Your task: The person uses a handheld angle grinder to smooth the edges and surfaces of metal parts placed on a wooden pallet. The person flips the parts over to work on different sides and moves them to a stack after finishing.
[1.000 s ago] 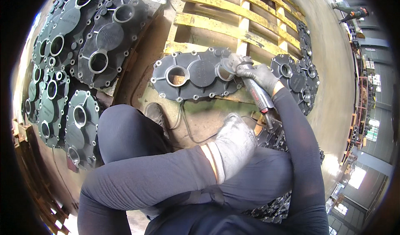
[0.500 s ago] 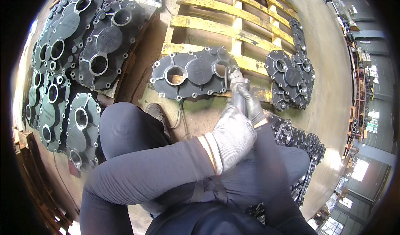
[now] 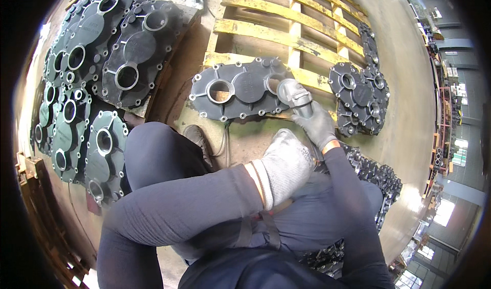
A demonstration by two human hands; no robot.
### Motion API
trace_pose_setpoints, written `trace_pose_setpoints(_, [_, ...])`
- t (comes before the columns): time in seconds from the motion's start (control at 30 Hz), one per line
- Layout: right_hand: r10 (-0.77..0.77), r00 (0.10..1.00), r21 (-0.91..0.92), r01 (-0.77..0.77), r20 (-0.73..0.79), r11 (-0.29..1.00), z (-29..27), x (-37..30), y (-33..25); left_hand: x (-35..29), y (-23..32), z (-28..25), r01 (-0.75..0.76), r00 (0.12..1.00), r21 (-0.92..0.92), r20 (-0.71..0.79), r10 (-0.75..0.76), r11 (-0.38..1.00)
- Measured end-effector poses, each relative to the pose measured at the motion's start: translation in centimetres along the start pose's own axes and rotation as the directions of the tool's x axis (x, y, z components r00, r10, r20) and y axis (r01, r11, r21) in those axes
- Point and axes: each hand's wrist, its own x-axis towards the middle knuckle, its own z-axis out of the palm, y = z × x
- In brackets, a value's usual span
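A grey angle grinder (image 3: pixel 296 96) is over the right end of a dark gear housing cover (image 3: pixel 248 88), its head overlapping the rim of the right-hand bore. Whether the disc touches the metal cannot be made out. My right hand (image 3: pixel 316 124), in a dark grey glove, is wrapped round the grinder's body just behind the head. Nearer to me, my left hand (image 3: pixel 287 162), in a pale knit glove, is closed at the tool's rear end; its fingertips are mostly hidden. The cover lies flat at the near edge of a yellow wooden pallet (image 3: pixel 255 30).
More gear housing covers (image 3: pixel 140 48) lie stacked at the left, and a few others (image 3: pixel 358 92) rest at the pallet's right side. Dark castings (image 3: pixel 376 179) are piled beside my right leg. A cable (image 3: pixel 225 140) runs on the floor near my shoe (image 3: pixel 198 141).
The grinder has turned, its head now tilted up and showing more of its face. My right hand has moved slightly right, farther from my left hand, which stays at nearly the same place.
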Motion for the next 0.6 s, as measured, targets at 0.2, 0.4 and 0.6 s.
trace_pose_setpoints(0.2, [-0.313,0.947,-0.426,0.312,0.070,0.849,2.0,2.5,0.7,0.3,-0.4,0.0,-0.060,0.998,-0.009,0.013,0.060,0.998])
trace_pose_setpoints(0.4, [-0.450,0.878,-0.530,0.464,0.164,0.710,1.3,2.7,4.2,0.2,-0.6,0.0,-0.064,0.997,0.041,0.042,0.062,0.997])
trace_pose_setpoints(0.6, [-0.361,0.910,-0.646,0.401,0.203,0.649,-1.3,3.3,8.2,0.6,-0.2,-0.2,-0.030,0.999,-0.017,0.034,0.031,0.999])
